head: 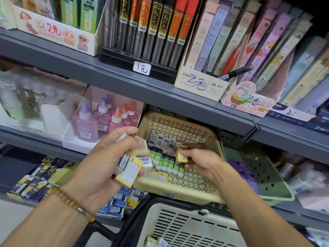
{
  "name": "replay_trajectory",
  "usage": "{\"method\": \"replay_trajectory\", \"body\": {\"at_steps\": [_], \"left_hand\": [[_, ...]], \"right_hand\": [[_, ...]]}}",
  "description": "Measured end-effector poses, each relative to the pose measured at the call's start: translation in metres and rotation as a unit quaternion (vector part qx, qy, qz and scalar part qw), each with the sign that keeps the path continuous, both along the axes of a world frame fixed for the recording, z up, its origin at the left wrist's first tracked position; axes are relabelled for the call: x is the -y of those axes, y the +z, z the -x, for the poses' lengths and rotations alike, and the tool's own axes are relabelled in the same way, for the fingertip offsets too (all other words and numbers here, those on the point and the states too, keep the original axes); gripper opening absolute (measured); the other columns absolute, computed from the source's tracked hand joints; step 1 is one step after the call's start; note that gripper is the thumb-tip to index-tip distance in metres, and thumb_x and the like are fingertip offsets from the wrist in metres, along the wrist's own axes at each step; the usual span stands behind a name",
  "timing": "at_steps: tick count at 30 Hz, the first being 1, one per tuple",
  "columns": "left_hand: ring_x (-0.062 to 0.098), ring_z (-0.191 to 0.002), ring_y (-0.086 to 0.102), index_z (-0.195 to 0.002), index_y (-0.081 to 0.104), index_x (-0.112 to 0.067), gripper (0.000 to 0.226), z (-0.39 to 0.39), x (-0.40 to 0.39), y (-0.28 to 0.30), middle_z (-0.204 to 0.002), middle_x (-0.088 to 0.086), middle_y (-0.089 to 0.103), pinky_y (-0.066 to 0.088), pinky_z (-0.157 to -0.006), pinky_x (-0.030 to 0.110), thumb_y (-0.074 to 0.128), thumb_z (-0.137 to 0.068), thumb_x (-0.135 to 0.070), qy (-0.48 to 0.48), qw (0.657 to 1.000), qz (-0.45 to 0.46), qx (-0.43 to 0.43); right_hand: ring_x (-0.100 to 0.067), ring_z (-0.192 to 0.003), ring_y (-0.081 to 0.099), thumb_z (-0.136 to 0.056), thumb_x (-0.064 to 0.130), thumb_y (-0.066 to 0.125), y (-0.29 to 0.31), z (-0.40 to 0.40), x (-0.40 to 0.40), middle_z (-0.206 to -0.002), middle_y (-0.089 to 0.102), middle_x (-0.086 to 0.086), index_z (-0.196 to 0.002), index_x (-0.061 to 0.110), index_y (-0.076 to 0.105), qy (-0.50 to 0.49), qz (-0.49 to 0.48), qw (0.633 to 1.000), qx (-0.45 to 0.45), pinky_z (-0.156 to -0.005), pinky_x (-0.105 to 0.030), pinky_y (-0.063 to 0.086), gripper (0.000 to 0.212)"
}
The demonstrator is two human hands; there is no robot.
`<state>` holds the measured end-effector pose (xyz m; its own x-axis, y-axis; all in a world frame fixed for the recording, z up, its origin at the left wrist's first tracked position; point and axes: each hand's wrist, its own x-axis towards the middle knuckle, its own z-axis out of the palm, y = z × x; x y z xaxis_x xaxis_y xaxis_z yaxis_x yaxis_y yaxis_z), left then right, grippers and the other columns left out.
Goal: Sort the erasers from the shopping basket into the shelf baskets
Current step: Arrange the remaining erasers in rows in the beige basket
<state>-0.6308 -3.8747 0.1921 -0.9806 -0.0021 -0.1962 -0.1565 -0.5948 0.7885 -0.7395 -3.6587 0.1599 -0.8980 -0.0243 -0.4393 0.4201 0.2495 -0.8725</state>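
Note:
My left hand (99,163) grips a stack of several boxed erasers (129,172), yellow and white-blue ones, in front of the cream shelf basket (201,132). My right hand (199,160) pinches one yellow eraser (181,155) just above the rows inside that basket. Green-sleeved erasers (167,164) and white-blue erasers (161,139) stand in rows in it. The shopping basket (187,227) sits below, with a few erasers (156,242) showing at the bottom edge.
A green perforated shelf basket (263,175) sits right of the cream one. Glue bottles in a pink box (106,118) stand to the left. A tray of boxed erasers (33,180) lies lower left. Grey shelf edges (124,81) run overhead with pencil-lead boxes.

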Motion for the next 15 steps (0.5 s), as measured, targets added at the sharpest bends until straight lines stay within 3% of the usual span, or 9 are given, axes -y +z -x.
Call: {"method": "replay_trajectory", "body": {"at_steps": [3, 6, 8, 10, 12, 15], "left_hand": [[0.024, -0.063, 0.066, -0.099, 0.071, -0.018, 0.045, 0.003, -0.001, 0.0, -0.08, 0.011, 0.07, 0.051, -0.046, 0.031, 0.071, -0.054, -0.013, 0.004, 1.0, -0.003, 0.003], [0.025, -0.066, 0.067, -0.094, 0.073, -0.02, 0.042, 0.007, -0.001, 0.0, -0.079, 0.01, 0.071, 0.052, -0.048, 0.031, 0.073, -0.052, -0.014, 0.014, 1.0, -0.008, 0.007], [0.025, -0.068, 0.067, -0.093, 0.073, -0.02, 0.042, 0.008, -0.001, -0.001, -0.08, 0.009, 0.072, 0.052, -0.048, 0.031, 0.073, -0.051, -0.014, 0.018, 1.0, -0.01, 0.008], [0.027, -0.071, 0.067, -0.094, 0.072, -0.02, 0.041, 0.008, -0.001, -0.001, -0.081, 0.01, 0.071, 0.051, -0.048, 0.032, 0.072, -0.053, -0.014, 0.015, 1.0, -0.011, 0.007], [0.027, -0.072, 0.066, -0.097, 0.07, -0.019, 0.042, 0.007, -0.002, 0.0, -0.083, 0.011, 0.07, 0.051, -0.047, 0.032, 0.071, -0.056, -0.012, 0.014, 1.0, -0.013, 0.005], [0.024, -0.069, 0.068, -0.1, 0.069, -0.017, 0.037, 0.006, -0.002, -0.001, -0.084, 0.011, 0.069, 0.051, -0.046, 0.031, 0.069, -0.065, -0.007, 0.016, 1.0, -0.012, 0.006]], "right_hand": [[-0.028, -0.107, 0.067, -0.091, 0.009, 0.066, -0.001, 0.002, -0.003, -0.109, 0.073, -0.011, -0.103, 0.014, 0.07, 0.025, -0.072, 0.997, -0.025, -0.066, -0.03, 0.049, 0.014], [-0.025, -0.096, 0.071, -0.095, 0.016, 0.063, 0.001, 0.002, -0.005, -0.109, 0.07, -0.011, -0.105, 0.025, 0.065, 0.124, -0.085, 0.989, 0.012, -0.078, -0.035, 0.059, 0.013], [-0.023, -0.084, 0.074, -0.093, 0.015, 0.065, 0.003, 0.002, -0.003, -0.107, 0.068, -0.014, -0.107, 0.02, 0.063, 0.145, -0.062, 0.987, 0.028, -0.065, -0.028, 0.06, 0.015], [-0.014, -0.075, 0.073, -0.088, 0.016, 0.073, 0.002, 0.005, -0.002, -0.103, 0.071, -0.011, -0.114, 0.012, 0.063, 0.146, -0.11, 0.983, -0.012, -0.055, -0.021, 0.053, 0.028], [-0.008, -0.069, 0.069, -0.082, 0.018, 0.078, 0.001, 0.008, -0.003, -0.1, 0.074, -0.005, -0.112, 0.012, 0.066, 0.127, -0.142, 0.981, -0.046, -0.054, -0.02, 0.049, 0.033], [-0.006, -0.061, 0.062, -0.081, 0.013, 0.078, 0.0, 0.012, -0.006, -0.091, 0.075, -0.004, -0.106, 0.011, 0.069, 0.106, -0.109, 0.988, -0.034, -0.057, -0.022, 0.045, 0.027]]}}
